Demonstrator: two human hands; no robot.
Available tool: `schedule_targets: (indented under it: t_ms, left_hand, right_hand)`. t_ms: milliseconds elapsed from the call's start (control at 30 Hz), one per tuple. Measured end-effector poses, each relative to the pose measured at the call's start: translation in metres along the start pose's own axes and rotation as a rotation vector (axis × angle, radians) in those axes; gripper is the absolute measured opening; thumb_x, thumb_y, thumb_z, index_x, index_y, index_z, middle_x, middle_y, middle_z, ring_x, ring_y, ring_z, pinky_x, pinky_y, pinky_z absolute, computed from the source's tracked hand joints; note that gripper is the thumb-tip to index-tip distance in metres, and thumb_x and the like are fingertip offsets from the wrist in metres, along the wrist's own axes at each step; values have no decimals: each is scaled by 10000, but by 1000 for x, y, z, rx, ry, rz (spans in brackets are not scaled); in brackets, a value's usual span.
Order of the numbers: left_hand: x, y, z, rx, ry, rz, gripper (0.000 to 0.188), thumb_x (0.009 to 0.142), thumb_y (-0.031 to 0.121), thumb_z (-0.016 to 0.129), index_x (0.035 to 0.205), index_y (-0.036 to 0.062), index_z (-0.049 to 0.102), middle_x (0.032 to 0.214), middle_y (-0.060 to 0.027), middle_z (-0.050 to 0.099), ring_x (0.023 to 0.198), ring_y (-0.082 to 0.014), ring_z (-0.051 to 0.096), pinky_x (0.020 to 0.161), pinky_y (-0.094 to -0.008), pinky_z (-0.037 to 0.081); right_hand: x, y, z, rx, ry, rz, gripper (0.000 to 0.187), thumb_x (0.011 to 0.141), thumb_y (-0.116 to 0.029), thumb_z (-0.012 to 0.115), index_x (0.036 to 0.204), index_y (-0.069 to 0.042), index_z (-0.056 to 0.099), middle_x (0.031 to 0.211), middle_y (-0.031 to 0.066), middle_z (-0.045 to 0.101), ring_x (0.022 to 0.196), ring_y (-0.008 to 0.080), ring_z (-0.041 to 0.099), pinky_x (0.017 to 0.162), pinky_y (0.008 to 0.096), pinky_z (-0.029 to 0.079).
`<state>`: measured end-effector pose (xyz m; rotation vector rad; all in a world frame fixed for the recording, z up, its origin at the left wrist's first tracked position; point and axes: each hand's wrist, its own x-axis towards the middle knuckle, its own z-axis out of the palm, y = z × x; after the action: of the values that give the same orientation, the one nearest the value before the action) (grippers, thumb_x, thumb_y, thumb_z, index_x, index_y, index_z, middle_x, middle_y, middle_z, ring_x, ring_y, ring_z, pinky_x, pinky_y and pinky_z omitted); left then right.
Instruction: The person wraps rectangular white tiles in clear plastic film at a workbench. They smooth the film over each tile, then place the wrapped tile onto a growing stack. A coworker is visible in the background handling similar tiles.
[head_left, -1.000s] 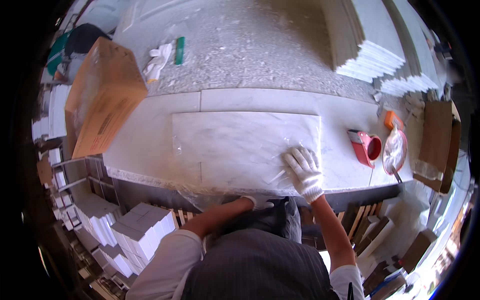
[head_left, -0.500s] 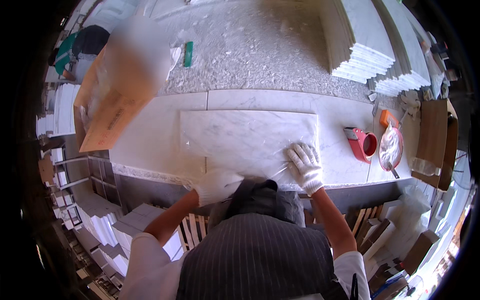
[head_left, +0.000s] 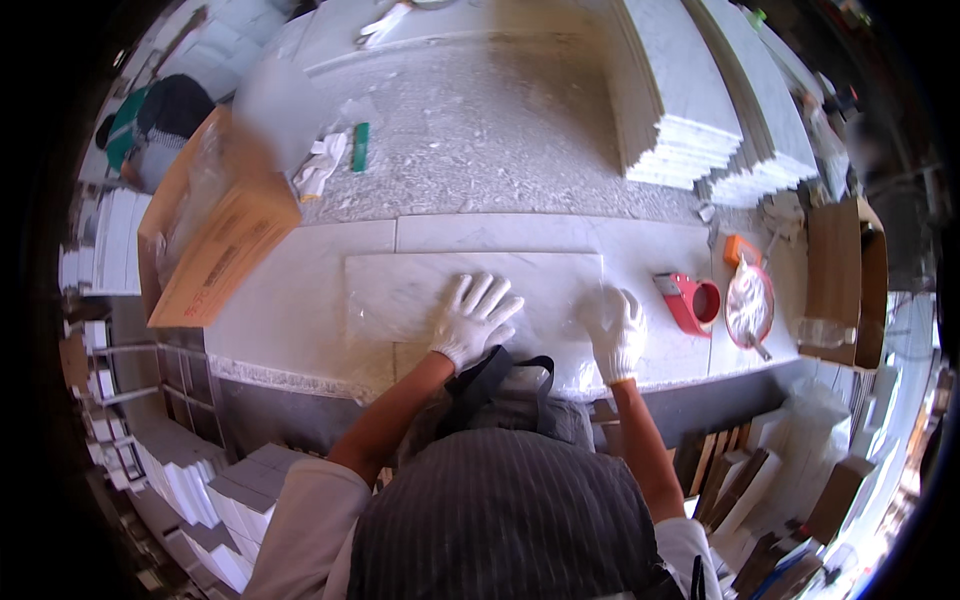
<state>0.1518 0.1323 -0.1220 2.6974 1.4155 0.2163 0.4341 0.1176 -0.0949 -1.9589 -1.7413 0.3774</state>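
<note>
A white marble tile (head_left: 400, 285) with grey veins lies flat in front of me, wrapped in clear plastic film (head_left: 572, 368). My left hand (head_left: 475, 318), in a white knit glove, rests palm down on it with the fingers spread. At the tile's right end is my right hand (head_left: 620, 340), gloved too. Its fingers are bent and look closed on the film there, though the fingertips are slightly blurred. The film hangs loose along the near side, by my body.
Rightward sit a red tape dispenser (head_left: 690, 303), an orange box-shaped thing (head_left: 740, 250) and a red bowl (head_left: 748, 305) of white material. Cartons flank both ends. Tall stacks of marble tiles (head_left: 690, 90) stand far right. Gloves (head_left: 320, 165) and a green block (head_left: 360, 147) lie far left.
My left hand has moved from the near edge up onto the tile and spread its fingers. My right hand has shifted to the tile's right end and bent its fingers. The view has shifted.
</note>
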Motion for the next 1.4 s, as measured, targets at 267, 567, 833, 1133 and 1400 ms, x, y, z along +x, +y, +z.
schedule_targets:
  t_ms: [267, 567, 833, 1133, 1400]
  left_hand:
    - [0, 1, -1, -19, 56, -11, 481, 934, 483, 548, 1375, 290, 560, 1506, -55, 436, 1396, -292, 384, 1174, -549, 225]
    - [1, 1, -3, -21, 95, 6, 452, 924, 467, 574, 1336, 284, 595, 1457, -56, 486, 1353, -296, 432, 1157, -549, 261]
    - [4, 3, -7, -19, 121, 17, 444, 913, 446, 586, 1316, 261, 610, 1433, -67, 508, 1345, -301, 432, 1143, -552, 274]
    - [6, 9, -13, -40, 90, -24, 441, 913, 414, 587, 1303, 210, 618, 1426, -78, 510, 1344, -307, 424, 1150, -543, 257]
    - [29, 31, -13, -2, 58, 19, 407, 933, 394, 555, 1262, 171, 639, 1461, -75, 481, 1388, -282, 383, 1190, -533, 192]
  right_hand:
    - [11, 1, 2, 226, -99, 164, 217, 775, -238, 731, 760, -58, 611, 854, 113, 617, 790, 325, 606, 721, 413, 481]
    - [19, 13, 10, 1196, -305, 625, 156, 885, -67, 675, 862, -90, 523, 762, -31, 521, 676, 54, 504, 629, 215, 464]
    - [27, 24, 0, 1623, -217, 744, 208, 896, 4, 660, 991, -114, 517, 962, 42, 620, 889, 153, 631, 780, 286, 529]
    - [42, 32, 17, 709, 73, 278, 375, 829, -38, 687, 1173, -1, 542, 1055, 104, 637, 973, 184, 633, 881, 309, 509]
    - [51, 29, 16, 519, 0, 254, 435, 811, -78, 702, 1213, -12, 550, 1067, 159, 658, 951, 238, 664, 850, 352, 521]
